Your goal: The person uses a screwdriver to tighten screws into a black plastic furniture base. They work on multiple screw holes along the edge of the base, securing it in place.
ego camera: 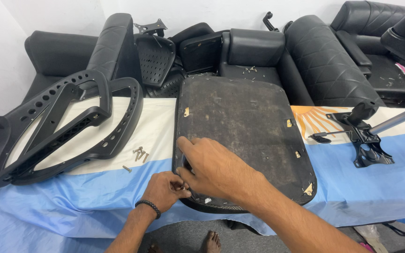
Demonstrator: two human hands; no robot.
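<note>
Chair seat pan (244,131), dark, underside up, lying on the worktop (376,187) over a blue-and-white cloth (71,197), near edge overhanging toward the person. Left hand (166,189), wearing a black wristband, fingers pinched narrowly at the seat's near-left rim; what it grips cannot be told. Right hand (212,171) resting flat on the seat, fingers spread. Loose screws (139,153) just left of the seat. Black chair back frame (62,126) further left. Chair mechanism (366,140) at right.
</note>
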